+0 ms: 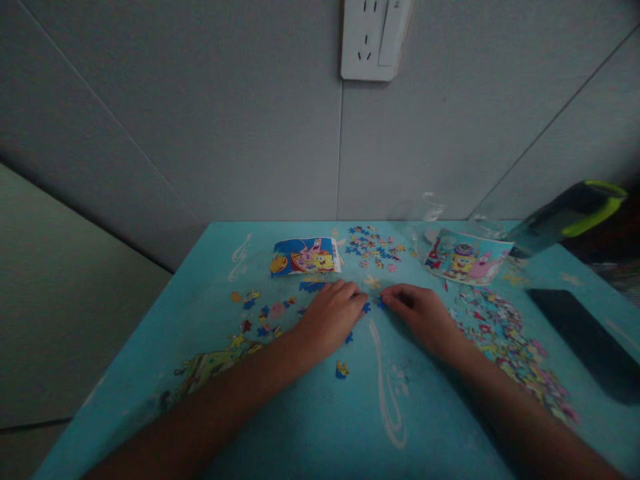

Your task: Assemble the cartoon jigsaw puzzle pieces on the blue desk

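Note:
My left hand (334,313) is pinched at the middle of the table, with a small blue jigsaw piece (367,307) at its fingertips. A short gap away, my right hand (420,312) pinches another blue jigsaw piece (381,303) between thumb and forefinger. Joined blue pieces (311,286) lie just behind my left hand, partly covered by it. A loose blue and yellow piece (342,370) rests nearer to me. More loose pieces (277,310) are scattered left of my left hand, and a partly joined yellowish section (213,365) is partly hidden by my left forearm.
Behind my hands stand a picture card (305,257) and a cluster of pieces (373,247). On the right are a second picture card (467,258), a large heap of pieces (520,347), a dark phone-like slab (585,340), a clear cup (431,213) and a tilted bottle (555,217).

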The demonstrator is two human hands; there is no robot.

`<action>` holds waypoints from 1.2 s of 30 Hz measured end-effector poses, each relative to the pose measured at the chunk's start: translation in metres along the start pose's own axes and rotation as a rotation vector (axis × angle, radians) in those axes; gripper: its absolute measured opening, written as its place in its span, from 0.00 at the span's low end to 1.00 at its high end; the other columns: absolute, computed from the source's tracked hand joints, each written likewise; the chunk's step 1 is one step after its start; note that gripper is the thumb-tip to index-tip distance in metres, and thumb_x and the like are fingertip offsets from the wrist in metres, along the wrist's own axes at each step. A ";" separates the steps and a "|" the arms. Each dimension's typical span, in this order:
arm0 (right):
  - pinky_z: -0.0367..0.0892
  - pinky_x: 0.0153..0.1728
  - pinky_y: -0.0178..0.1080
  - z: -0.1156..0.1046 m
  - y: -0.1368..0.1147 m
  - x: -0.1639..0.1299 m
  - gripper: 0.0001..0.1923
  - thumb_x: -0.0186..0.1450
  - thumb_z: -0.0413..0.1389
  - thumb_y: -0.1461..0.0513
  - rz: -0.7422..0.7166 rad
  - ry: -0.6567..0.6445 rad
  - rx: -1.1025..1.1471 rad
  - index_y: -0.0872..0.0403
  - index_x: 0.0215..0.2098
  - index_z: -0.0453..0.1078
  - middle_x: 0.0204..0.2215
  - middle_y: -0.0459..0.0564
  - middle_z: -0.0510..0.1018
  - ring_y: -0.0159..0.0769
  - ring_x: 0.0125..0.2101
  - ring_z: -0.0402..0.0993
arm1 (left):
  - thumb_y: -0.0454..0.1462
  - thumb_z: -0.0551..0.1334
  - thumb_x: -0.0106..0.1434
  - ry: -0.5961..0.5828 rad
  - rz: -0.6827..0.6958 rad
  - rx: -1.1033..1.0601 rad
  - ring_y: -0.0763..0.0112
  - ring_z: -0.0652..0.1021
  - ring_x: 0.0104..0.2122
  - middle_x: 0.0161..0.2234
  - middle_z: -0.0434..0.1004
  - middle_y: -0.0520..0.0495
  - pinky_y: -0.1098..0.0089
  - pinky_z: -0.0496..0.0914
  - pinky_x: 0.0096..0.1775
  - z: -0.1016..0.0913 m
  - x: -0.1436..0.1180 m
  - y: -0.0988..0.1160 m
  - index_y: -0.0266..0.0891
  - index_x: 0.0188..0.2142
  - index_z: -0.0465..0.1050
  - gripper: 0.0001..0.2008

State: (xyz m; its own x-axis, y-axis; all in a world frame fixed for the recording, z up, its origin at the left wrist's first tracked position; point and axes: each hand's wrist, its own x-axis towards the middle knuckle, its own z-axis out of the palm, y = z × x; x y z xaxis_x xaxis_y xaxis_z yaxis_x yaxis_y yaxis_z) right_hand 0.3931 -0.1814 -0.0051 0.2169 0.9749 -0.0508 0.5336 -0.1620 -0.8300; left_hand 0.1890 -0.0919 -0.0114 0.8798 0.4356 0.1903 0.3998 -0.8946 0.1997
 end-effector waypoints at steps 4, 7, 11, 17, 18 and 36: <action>0.68 0.35 0.40 0.000 0.000 0.000 0.14 0.67 0.57 0.53 -0.012 -0.001 0.021 0.53 0.39 0.79 0.32 0.49 0.83 0.40 0.32 0.76 | 0.38 0.63 0.70 0.002 -0.025 -0.053 0.59 0.74 0.46 0.42 0.75 0.45 0.59 0.70 0.50 0.004 0.007 0.004 0.40 0.46 0.79 0.08; 0.68 0.34 0.40 0.001 0.001 0.000 0.13 0.67 0.57 0.54 -0.015 0.004 0.021 0.53 0.39 0.79 0.32 0.49 0.83 0.39 0.31 0.75 | 0.37 0.63 0.70 0.003 -0.056 -0.110 0.61 0.74 0.45 0.41 0.75 0.45 0.60 0.70 0.50 0.005 0.006 0.005 0.40 0.45 0.79 0.07; 0.69 0.36 0.40 0.001 0.000 0.000 0.13 0.66 0.58 0.54 -0.016 0.004 0.044 0.53 0.38 0.79 0.32 0.49 0.83 0.39 0.32 0.76 | 0.36 0.62 0.70 -0.002 -0.095 -0.202 0.62 0.75 0.45 0.42 0.76 0.45 0.61 0.70 0.50 0.004 0.005 0.005 0.38 0.45 0.77 0.07; 0.69 0.34 0.39 -0.001 -0.005 -0.001 0.13 0.66 0.58 0.54 -0.004 -0.002 0.055 0.54 0.38 0.80 0.31 0.49 0.83 0.39 0.31 0.76 | 0.33 0.60 0.71 -0.021 -0.122 -0.319 0.62 0.77 0.45 0.43 0.77 0.44 0.61 0.72 0.50 0.004 0.007 0.005 0.37 0.45 0.75 0.06; 0.69 0.34 0.40 -0.001 -0.005 -0.001 0.13 0.66 0.58 0.54 -0.009 -0.003 0.058 0.54 0.38 0.80 0.31 0.49 0.83 0.39 0.31 0.76 | 0.33 0.60 0.71 -0.017 -0.131 -0.346 0.62 0.77 0.46 0.44 0.77 0.44 0.61 0.72 0.50 0.005 0.006 0.005 0.37 0.46 0.75 0.07; 0.71 0.35 0.39 0.003 -0.012 -0.008 0.13 0.65 0.61 0.53 -0.029 0.037 0.236 0.53 0.40 0.79 0.32 0.49 0.83 0.37 0.32 0.76 | 0.38 0.63 0.67 0.079 -0.379 -1.118 0.69 0.76 0.34 0.34 0.78 0.48 0.70 0.69 0.36 0.000 0.011 0.002 0.36 0.42 0.76 0.07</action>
State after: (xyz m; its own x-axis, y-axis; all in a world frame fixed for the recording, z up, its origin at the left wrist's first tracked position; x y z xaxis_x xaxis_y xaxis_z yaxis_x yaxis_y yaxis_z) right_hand 0.3827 -0.1863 0.0042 0.2364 0.9716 -0.0087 0.3348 -0.0899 -0.9380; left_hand 0.1993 -0.0890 -0.0088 0.7193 0.6947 -0.0106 0.1501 -0.1405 0.9786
